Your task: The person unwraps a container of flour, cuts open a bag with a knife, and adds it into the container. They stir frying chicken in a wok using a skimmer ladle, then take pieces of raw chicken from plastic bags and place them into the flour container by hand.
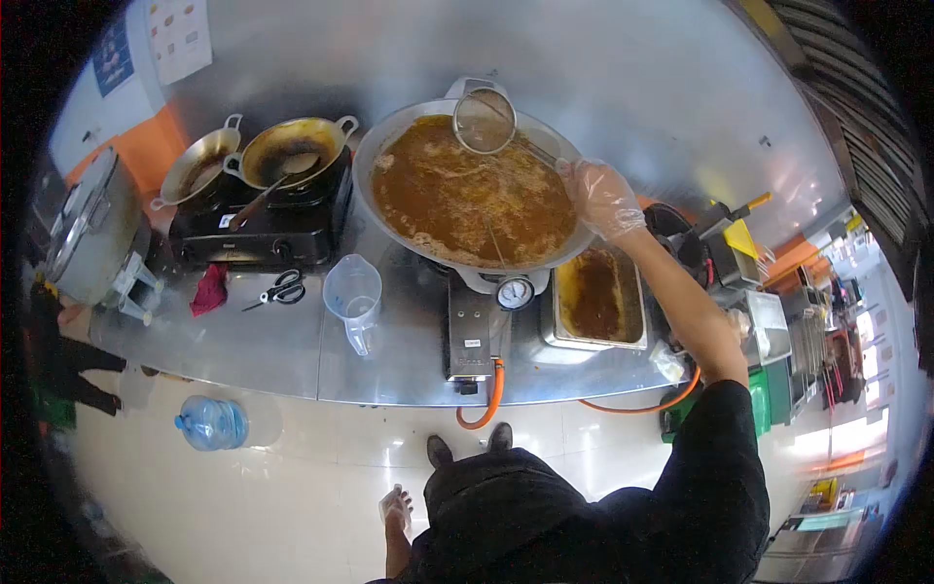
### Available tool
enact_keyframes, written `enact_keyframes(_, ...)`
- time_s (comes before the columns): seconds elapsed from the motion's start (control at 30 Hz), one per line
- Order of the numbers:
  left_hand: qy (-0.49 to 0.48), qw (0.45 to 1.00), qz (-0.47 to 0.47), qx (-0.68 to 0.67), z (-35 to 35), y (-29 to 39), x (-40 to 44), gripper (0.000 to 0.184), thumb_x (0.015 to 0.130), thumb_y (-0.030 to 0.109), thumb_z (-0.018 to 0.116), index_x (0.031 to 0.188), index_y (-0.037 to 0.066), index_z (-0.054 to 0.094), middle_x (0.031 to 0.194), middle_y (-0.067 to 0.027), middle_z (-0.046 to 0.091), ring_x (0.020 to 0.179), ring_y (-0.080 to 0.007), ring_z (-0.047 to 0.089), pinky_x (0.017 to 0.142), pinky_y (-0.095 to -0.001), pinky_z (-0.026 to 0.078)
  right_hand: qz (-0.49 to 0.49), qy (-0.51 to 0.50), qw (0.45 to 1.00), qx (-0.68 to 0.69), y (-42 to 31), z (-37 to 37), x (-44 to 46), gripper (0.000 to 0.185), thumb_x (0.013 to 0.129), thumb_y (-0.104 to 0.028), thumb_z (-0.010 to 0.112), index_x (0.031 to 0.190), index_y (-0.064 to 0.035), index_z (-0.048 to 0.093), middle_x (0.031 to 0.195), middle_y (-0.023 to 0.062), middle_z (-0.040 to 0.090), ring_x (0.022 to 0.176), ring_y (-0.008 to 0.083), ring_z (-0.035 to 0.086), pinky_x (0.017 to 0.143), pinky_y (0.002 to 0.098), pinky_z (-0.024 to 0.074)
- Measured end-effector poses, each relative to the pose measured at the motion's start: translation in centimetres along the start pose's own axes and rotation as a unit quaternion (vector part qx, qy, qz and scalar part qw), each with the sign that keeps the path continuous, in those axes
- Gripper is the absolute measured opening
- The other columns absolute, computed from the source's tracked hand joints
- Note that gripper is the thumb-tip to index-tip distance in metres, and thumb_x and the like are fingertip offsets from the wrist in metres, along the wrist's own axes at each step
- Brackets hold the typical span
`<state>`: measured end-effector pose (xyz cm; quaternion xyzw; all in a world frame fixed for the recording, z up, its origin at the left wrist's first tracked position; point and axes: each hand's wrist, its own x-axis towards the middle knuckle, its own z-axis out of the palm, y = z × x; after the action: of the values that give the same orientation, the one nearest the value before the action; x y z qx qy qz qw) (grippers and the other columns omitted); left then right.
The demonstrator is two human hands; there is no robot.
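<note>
A large wok point(365, 185) full of brown, bubbling liquid sits on a burner. My right hand point(598, 198), in a clear plastic glove, is closed around the handle of a round mesh strainer point(484, 122) at the wok's right rim. The strainer's mesh is over the far side of the liquid. A dial thermometer point(514, 292) is at the wok's near edge, its probe in the liquid. My left hand point(396, 503), also gloved, hangs low beside my body above the floor, fingers apart and holding nothing.
Left: a black stove point(255, 249) with two pans, scissors point(282, 290), a red cloth point(209, 290) and a clear jug point(353, 292). Right: a metal tray point(623, 336) with brown liquid. An orange hose point(496, 394) hangs at the counter edge. A water bottle point(212, 423) lies on the floor.
</note>
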<state>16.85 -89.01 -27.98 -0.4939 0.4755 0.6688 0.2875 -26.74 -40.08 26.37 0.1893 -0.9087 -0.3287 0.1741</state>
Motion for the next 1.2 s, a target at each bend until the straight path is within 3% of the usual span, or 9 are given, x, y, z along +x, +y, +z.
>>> enact_keyframes(0.13, 0.004, 0.999, -0.007, 0.034, -0.5, 2.1, 0.7, 0.048, 0.095, 0.039, 0.057, 0.129, 0.005, 0.054, 0.114, -0.0119, 0.063, 0.098, -0.0306, 0.06, 0.079, -0.0469, 0.047, 0.146, -0.119, 0.951, 0.244, 0.3, -0.9, 0.2, 0.042, 0.084, -0.015, 0.059, 0.122, 0.0036, 0.056, 0.09, 0.0089, 0.063, 0.079, 0.0205, 0.059, 0.071, 0.0335, 0.0476)
enact_keyframes(0.2, -0.014, 0.999, 0.009, 0.04, -1.2, 2.7, 0.6, 0.048, 0.095, 0.04, 0.057, 0.13, 0.006, 0.053, 0.114, -0.0119, 0.063, 0.098, -0.0302, 0.061, 0.078, -0.0461, 0.047, 0.37, -0.21, 0.691, 0.584, -0.1, -7.4, 0.0, 0.035, 0.087, -0.017, 0.058, 0.115, 0.0031, 0.061, 0.088, 0.0084, 0.063, 0.08, 0.0191, 0.058, 0.071, 0.0316, 0.0457)
enact_keyframes(0.43, 0.003, 0.995, 0.019, 0.096, -1.3, 3.2, 0.6, 0.049, 0.096, 0.041, 0.055, 0.132, 0.007, 0.052, 0.117, -0.0123, 0.063, 0.101, -0.0287, 0.061, 0.078, -0.0445, 0.048, 0.362, -0.033, 0.663, 0.655, -0.7, -5.7, -9.4, 0.036, 0.097, -0.031, 0.05, 0.083, -0.0017, 0.066, 0.059, -0.0014, 0.049, 0.052, 0.0109, 0.04, 0.052, 0.0286, 0.034)
enact_keyframes(0.5, -0.001, 0.995, 0.001, 0.104, -1.0, 3.1, 0.4, 0.049, 0.097, 0.04, 0.054, 0.133, 0.007, 0.051, 0.12, -0.0128, 0.062, 0.103, -0.0298, 0.061, 0.081, -0.0449, 0.048, 0.453, -0.101, 0.505, 0.727, -0.5, -7.2, -12.5, 0.038, 0.097, -0.034, 0.049, 0.083, -0.0022, 0.066, 0.057, -0.0027, 0.045, 0.05, 0.0097, 0.039, 0.05, 0.0278, 0.0312)
enact_keyframes(0.6, -0.008, 0.992, -0.015, 0.128, -0.3, 2.4, 0.3, 0.048, 0.097, 0.039, 0.054, 0.132, 0.007, 0.051, 0.121, -0.0128, 0.062, 0.104, -0.0303, 0.06, 0.082, -0.0459, 0.047, 0.496, -0.068, 0.426, 0.754, -1.3, -8.4, -17.3, 0.042, 0.098, -0.037, 0.049, 0.087, -0.0025, 0.07, 0.056, -0.004, 0.041, 0.052, 0.0082, 0.038, 0.05, 0.0271, 0.0287)
enact_keyframes(0.7, -0.014, 0.987, -0.027, 0.161, 1.4, 2.0, -0.1, 0.047, 0.097, 0.039, 0.053, 0.131, 0.006, 0.051, 0.122, -0.0127, 0.061, 0.105, -0.0307, 0.06, 0.083, -0.0467, 0.047, 0.519, -0.035, 0.546, 0.656, -3.0, -9.6, -21.9, 0.045, 0.098, -0.04, 0.049, 0.09, -0.002, 0.072, 0.055, -0.0042, 0.042, 0.05, 0.0084, 0.036, 0.049, 0.0268, 0.0267)
enact_keyframes(0.83, -0.035, 0.978, 0.002, 0.206, 3.5, 1.5, -0.2, 0.047, 0.097, 0.039, 0.054, 0.131, 0.007, 0.05, 0.125, -0.0121, 0.06, 0.107, -0.0316, 0.059, 0.085, -0.0476, 0.046, 0.562, 0.014, 0.509, 0.651, -5.9, -6.0, -29.2, 0.05, 0.098, -0.043, 0.048, 0.088, -0.0005, 0.073, 0.058, -0.0004, 0.049, 0.054, 0.0099, 0.044, 0.052, 0.0287, 0.0334)
enact_keyframes(1.0, -0.104, 0.952, 0.076, 0.277, 8.6, 1.3, 0.1, 0.049, 0.094, 0.04, 0.057, 0.133, 0.012, 0.05, 0.126, -0.011, 0.06, 0.109, -0.0315, 0.058, 0.086, -0.0475, 0.045, 0.468, 0.119, 0.707, 0.517, -12.6, 10.4, -37.6, 0.041, 0.1, -0.038, 0.039, 0.117, -0.0085, 0.063, 0.076, 0.0205, 0.062, 0.067, 0.0329, 0.061, 0.065, 0.048, 0.0458)
enact_keyframes(1.2, -0.244, 0.88, 0.181, 0.364, 23.9, -1.1, -2.2, 0.056, 0.093, 0.037, 0.057, 0.14, 0.009, 0.043, 0.133, -0.0119, 0.055, 0.115, -0.0286, 0.054, 0.093, -0.0416, 0.043, 0.376, -0.001, 0.736, 0.563, -13.9, 11.8, -37.2, 0.033, 0.093, -0.023, 0.046, 0.115, -0.0049, 0.061, 0.105, 0.0243, 0.061, 0.097, 0.0388, 0.06, 0.092, 0.0498, 0.0433)
